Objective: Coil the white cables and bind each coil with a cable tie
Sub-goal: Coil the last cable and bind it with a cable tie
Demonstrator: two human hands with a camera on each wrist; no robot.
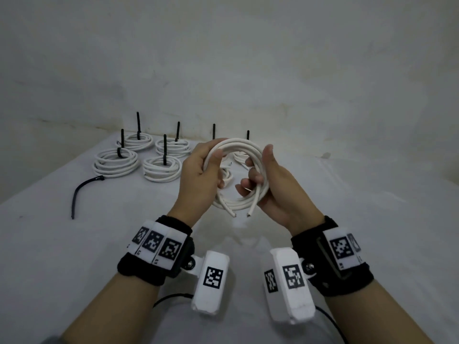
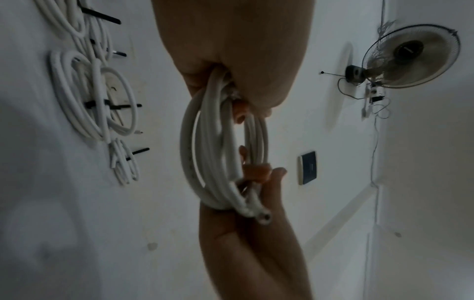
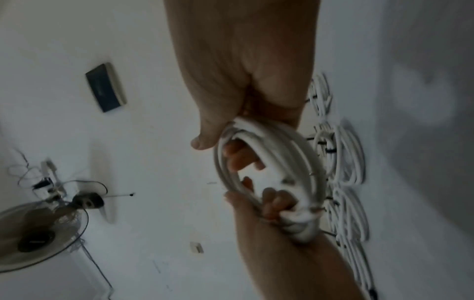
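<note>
Both hands hold the white cable coil (image 1: 239, 175) up above the middle of the desk (image 1: 74, 244): left hand (image 1: 200, 175) grips one side, right hand (image 1: 270, 189) the other

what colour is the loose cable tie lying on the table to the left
Black. The loose cable tie shows best in the head view, lying on the white table.

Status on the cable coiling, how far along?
Done: several tied coils at the table's far side. In hand: left hand and right hand hold a wound coil, no tie on it. Left: bind it, probably with the loose black tie.
</note>
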